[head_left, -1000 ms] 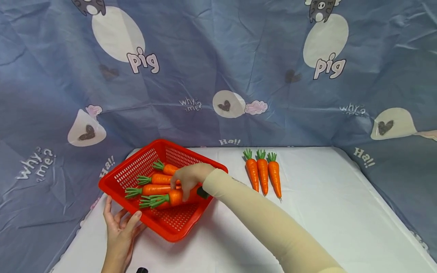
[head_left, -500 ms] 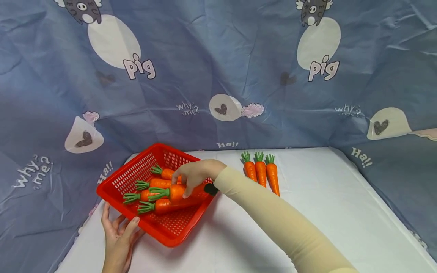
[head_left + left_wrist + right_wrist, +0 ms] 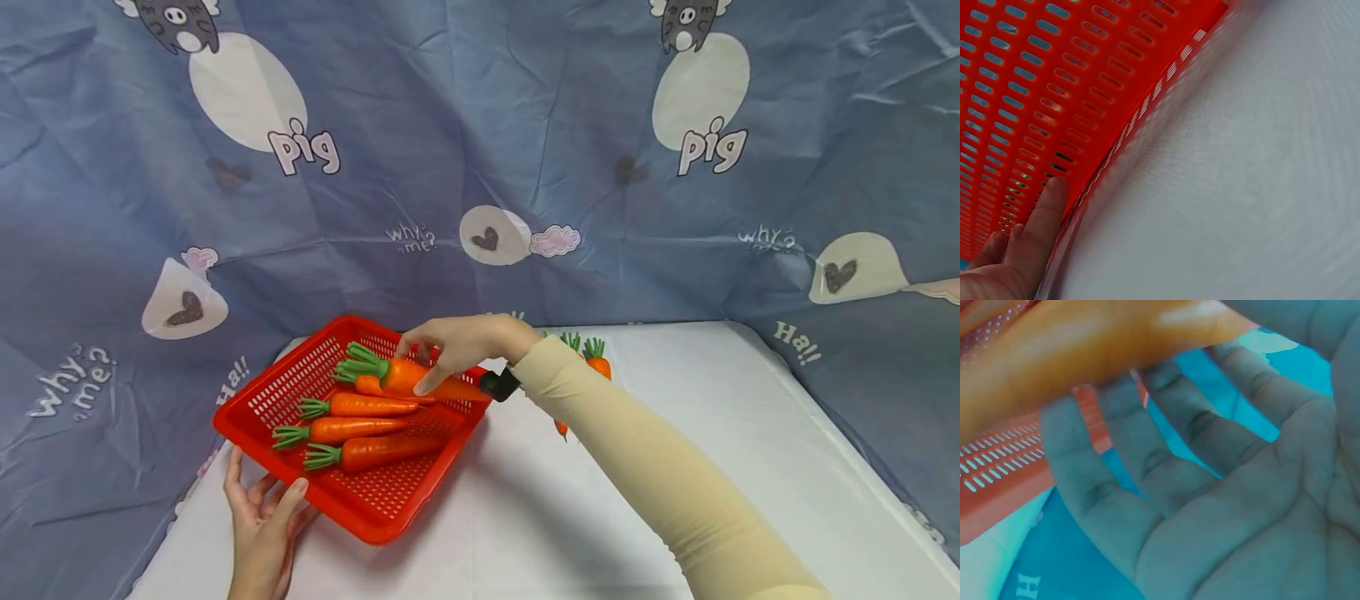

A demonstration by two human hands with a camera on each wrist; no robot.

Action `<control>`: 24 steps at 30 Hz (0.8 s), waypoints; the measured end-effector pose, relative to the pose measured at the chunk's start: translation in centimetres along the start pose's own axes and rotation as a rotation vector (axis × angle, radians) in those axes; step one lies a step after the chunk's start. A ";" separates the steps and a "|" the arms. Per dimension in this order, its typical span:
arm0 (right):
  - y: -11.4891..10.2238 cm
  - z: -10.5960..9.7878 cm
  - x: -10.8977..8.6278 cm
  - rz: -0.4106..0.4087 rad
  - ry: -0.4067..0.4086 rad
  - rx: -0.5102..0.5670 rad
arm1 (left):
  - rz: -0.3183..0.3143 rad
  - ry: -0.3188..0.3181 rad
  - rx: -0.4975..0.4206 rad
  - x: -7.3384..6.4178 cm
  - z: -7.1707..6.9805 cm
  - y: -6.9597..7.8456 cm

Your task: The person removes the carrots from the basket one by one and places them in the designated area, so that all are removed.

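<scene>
In the head view my right hand (image 3: 461, 340) grips a carrot (image 3: 402, 377) with green leaf stubs, raised over the far side of the red slotted basket (image 3: 352, 518). The right wrist view shows its fingers along the underside of the orange carrot (image 3: 1104, 344). Below it in the basket lie several carrots, the nearest carrot (image 3: 375, 452) by the near wall; the farthest is partly hidden under the held one. My left hand (image 3: 258, 533) holds the basket's near left corner, thumb at the rim. Fingers (image 3: 1044, 209) rest against the slotted wall in the left wrist view.
More carrots (image 3: 597, 358) lie on the white tabletop (image 3: 750, 467) to the right of the basket, partly hidden by my right sleeve (image 3: 622, 454). A blue printed cloth (image 3: 480, 108) hangs behind and around the table. A black wrist device (image 3: 500, 384) sits under my right wrist.
My right hand has lifted a carrot from the near carrots in the basket and moved it away and slightly right, over the farthest one. My left hand stays at the basket's corner.
</scene>
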State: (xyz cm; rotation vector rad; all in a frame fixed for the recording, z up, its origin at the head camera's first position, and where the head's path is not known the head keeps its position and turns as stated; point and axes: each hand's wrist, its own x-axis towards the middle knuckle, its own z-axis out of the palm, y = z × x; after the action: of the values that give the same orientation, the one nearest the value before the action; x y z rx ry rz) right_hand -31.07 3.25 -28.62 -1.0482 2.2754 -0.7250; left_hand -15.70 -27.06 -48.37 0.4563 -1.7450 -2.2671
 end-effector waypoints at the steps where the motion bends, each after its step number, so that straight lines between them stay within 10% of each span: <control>1: 0.1 -0.1 -0.3 0.003 0.001 0.000 | 0.002 -0.004 -0.001 0.0 0.1 0.0; 24: 5.5 -2.7 -7.8 0.201 0.114 0.188 | -0.010 0.005 -0.010 0.3 0.1 -0.2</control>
State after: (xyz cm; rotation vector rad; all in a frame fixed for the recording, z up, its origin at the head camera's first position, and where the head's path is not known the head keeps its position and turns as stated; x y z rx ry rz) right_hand -31.28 13.22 -28.47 -0.6965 2.3136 -0.9121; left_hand -15.99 -27.02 -48.56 0.4694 -1.7327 -2.2786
